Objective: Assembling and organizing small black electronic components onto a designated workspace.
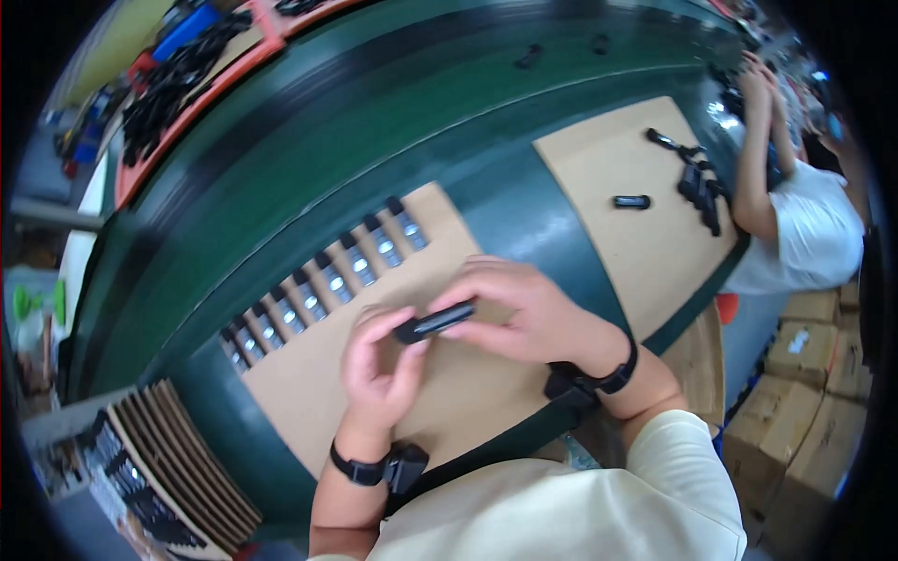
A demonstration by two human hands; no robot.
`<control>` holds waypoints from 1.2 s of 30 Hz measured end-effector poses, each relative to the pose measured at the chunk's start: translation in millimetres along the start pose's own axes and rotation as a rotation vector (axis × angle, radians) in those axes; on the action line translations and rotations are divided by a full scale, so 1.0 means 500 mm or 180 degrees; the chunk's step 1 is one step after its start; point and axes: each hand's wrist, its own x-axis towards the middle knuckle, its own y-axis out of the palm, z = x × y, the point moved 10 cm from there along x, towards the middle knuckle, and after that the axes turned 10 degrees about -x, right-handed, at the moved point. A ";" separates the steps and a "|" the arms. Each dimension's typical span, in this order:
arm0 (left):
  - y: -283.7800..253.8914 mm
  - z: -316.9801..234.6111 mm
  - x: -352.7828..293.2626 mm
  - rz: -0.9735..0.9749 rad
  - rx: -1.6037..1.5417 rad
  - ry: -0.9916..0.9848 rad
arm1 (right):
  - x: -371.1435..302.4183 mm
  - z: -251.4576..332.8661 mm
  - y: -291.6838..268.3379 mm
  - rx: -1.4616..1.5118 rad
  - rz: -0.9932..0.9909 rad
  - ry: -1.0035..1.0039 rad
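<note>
Since both ends presumably need support, the left hand (376,360) and right hand (524,313) pinch the black tube (443,321) between thumb and fingers, over the board (458,393), near the row of tubes (331,272).

On my feed I count: black-and-grey pieces (334,280), left of centre, nine; handheld black piece (440,321), centre, one; wristbands (357,469), two.
</note>
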 end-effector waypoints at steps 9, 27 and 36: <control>-0.001 -0.002 0.002 -0.0027 -0.0136 0.0011 | -0.004 -0.002 0.003 -0.0191 -0.0084 -0.0262; 0.004 -0.008 0.011 0.0201 0.0123 0.0136 | -0.010 0.017 0.008 -0.0640 -0.0224 -0.0645; 0.005 -0.015 0.014 0.0187 0.0145 0.0182 | -0.009 0.018 0.007 -0.0653 -0.0239 -0.0671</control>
